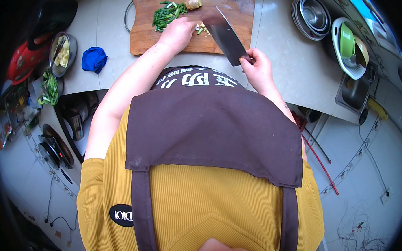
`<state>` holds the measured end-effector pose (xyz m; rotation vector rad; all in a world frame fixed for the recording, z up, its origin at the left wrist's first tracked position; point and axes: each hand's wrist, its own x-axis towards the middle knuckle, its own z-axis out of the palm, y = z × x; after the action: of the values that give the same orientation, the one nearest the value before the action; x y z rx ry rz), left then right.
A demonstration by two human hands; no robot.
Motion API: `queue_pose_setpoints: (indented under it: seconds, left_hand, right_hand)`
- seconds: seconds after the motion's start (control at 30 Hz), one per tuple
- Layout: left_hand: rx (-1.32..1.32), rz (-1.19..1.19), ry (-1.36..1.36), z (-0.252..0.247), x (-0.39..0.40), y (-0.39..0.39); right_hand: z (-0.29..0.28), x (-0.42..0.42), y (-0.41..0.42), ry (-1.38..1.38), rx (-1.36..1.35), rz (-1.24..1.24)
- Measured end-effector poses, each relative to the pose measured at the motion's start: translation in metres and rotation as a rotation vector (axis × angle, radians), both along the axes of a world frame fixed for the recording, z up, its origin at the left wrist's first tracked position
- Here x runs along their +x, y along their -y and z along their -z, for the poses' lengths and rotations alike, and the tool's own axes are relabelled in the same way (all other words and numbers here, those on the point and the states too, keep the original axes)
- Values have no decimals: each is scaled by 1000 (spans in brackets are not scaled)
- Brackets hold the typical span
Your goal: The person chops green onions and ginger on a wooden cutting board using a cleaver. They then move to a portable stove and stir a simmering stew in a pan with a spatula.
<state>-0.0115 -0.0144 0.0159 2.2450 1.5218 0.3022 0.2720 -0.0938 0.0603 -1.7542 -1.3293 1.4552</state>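
My right hand [260,70] grips the handle end of a wide-bladed cleaver [224,35]. The blade slants up and to the left over the right part of the wooden cutting board [167,46]. On the board, my left hand [178,34] is palm down with its fingers bent, beside a pile of cut green scallions [166,17]. Whether anything is under those fingers is hidden. Small pale chopped bits [203,28] and a few scallion pieces lie between the fingertips and the blade. A knob of ginger [193,4] rests just right of the pile.
A crumpled blue cloth [94,59] lies left of the board. Further left are a metal bowl of pale slices [63,52] and green leafy vegetables [49,88]. Stacked metal bowls [312,16], a white basin [348,67] holding a green bowl [346,40], and a sink [354,92] occupy the right.
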Motion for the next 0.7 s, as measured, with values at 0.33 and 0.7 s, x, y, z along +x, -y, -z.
queue_pose_setpoints:
  seconds: [0.33,0.7]
  left_hand:
    - [146,-48,76,-3,11,19]
    - [184,-65,92,10,13,22]
  right_hand:
    - [0,-6,-1,10,30,2]
    - [-15,-16,-10,196,187,-92]
